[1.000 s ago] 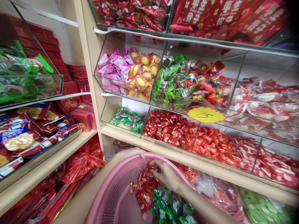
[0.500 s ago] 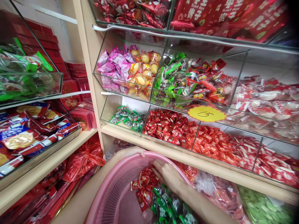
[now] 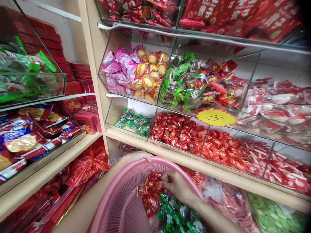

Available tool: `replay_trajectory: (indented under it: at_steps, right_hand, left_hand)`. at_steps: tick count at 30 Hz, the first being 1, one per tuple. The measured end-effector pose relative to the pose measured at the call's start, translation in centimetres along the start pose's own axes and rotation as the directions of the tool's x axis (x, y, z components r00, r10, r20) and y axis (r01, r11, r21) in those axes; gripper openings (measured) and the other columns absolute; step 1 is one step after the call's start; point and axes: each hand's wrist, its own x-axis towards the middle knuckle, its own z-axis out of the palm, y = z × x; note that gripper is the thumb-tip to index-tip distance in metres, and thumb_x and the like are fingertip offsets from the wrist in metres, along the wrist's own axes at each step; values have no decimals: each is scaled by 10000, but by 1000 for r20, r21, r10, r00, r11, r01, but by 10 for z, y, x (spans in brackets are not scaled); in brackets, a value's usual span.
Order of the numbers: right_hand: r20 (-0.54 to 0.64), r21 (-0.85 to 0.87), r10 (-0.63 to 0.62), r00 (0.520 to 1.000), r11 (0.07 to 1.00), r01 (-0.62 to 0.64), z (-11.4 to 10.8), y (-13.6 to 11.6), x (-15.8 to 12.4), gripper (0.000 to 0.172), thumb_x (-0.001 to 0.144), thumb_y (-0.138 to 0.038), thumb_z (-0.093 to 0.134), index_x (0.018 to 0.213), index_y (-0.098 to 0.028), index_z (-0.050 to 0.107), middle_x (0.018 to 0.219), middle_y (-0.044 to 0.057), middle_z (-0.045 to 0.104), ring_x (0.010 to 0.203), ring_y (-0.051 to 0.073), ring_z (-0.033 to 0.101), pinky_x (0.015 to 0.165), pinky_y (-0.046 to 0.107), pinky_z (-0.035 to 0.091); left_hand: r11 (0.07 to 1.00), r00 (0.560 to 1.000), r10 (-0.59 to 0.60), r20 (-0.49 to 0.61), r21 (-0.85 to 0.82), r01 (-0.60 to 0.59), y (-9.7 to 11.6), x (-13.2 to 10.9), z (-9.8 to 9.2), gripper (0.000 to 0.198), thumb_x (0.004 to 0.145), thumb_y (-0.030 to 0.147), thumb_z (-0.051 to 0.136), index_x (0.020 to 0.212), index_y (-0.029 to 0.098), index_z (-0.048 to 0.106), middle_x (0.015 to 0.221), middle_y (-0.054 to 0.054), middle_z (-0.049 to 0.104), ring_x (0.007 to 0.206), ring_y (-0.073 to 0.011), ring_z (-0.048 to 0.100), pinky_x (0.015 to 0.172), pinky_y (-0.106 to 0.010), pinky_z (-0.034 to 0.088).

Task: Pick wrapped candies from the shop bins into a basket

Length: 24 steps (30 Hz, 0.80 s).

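Observation:
A pink plastic basket with a perforated wall fills the lower middle of the view. My left hand is closed over its far rim on the left side. Inside the basket lies a small heap of red-wrapped candies, with green-wrapped candies beside it, nearer to me. My right hand is over the basket with its fingers curled together, the tips pinching a red-wrapped candy at the right edge of the heap. My forearm hides part of the green candies and the basket's right side.
Ahead, a wooden shelf edge carries clear bins of green candies, red candies and orange-red ones. A yellow price tag reads 15. Bagged goods lie below left, green packets below right.
My right hand's outstretched fingers have curled in and drawn together at the red candies, and the hand has lifted slightly. My left hand stays on the rim.

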Motion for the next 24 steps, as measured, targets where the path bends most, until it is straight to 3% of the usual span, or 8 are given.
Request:
replay_trajectory:
  at_steps: [3, 5, 9, 12, 15, 20, 22, 24]
  right_hand:
    - [45, 104, 82, 996, 991, -87, 4, -1, 0, 181, 751, -351, 560, 702, -204, 465, 594, -51, 515, 514, 123, 556, 459, 222, 391]
    - [30, 78, 85, 996, 993, -87, 4, -4, -1, 147, 758, -322, 546, 717, -211, 458, 589, -52, 520, 505, 127, 557, 451, 223, 378]
    - [-47, -245, -16, 999, 970, 4, 3, -11, -4, 76, 760, -218, 534, 707, -208, 481, 592, -29, 557, 544, 137, 538, 496, 233, 359]
    - [-81, -524, -45, 996, 852, -4, 4, -21, -10, 27, 765, -193, 543, 741, -197, 532, 721, 35, 622, 680, 185, 576, 565, 260, 370]
    - [-83, -664, -88, 993, 747, 11, -3, -39, -14, 64, 808, -230, 521, 820, -187, 566, 779, 71, 642, 712, 208, 589, 586, 275, 372]
    - [-58, -641, -301, 952, 742, 196, -53, -97, -6, 195, 895, -297, 410, 822, -209, 568, 622, 6, 597, 549, 150, 543, 551, 253, 361]
    - [-61, -659, -419, 906, 699, 278, -82, -118, 3, 191, 903, -256, 388, 868, -205, 569, 688, 13, 609, 612, 150, 556, 581, 251, 382]
    - [6, -725, -504, 863, 592, 351, -109, -131, 13, 200, 859, -138, 403, 933, -192, 582, 828, 43, 617, 756, 163, 564, 688, 273, 413]
  left_hand:
    - [1000, 1000, 1, 3, 2, -1, -2, 1, -1, 365, 632, 238, 509, 926, 85, 662, 678, -55, 644, 580, -156, 540, 590, -251, 426]
    - [999, 1000, -8, 22, -33, 9, -3, 1, -2, 365, 640, 237, 504, 933, 81, 657, 714, -62, 650, 584, -156, 547, 596, -255, 430]
    - [999, 999, 34, 10, -30, -34, -2, 1, -1, 345, 638, 218, 514, 915, 68, 655, 700, -52, 641, 600, -150, 548, 613, -246, 427]
    - [999, 999, 46, 14, -17, -46, 0, 1, -1, 333, 635, 212, 511, 890, 55, 657, 654, -46, 625, 594, -152, 540, 612, -250, 425]
    - [997, 998, 40, 53, -65, -37, 0, 1, -1, 322, 631, 202, 492, 860, 49, 659, 660, -55, 625, 627, -166, 552, 627, -260, 430]
    - [998, 999, 43, 29, -47, -41, -1, 1, -1, 285, 617, 197, 512, 819, 65, 664, 695, -62, 638, 716, -190, 578, 645, -257, 436]
    - [997, 999, 25, 43, -71, -21, -2, 3, -2, 285, 619, 206, 508, 809, 65, 667, 682, -65, 635, 717, -191, 580, 660, -263, 442]
    - [997, 999, 10, 52, -74, -7, -2, 4, -3, 291, 622, 211, 498, 806, 67, 672, 668, -60, 631, 715, -186, 581, 674, -259, 446]
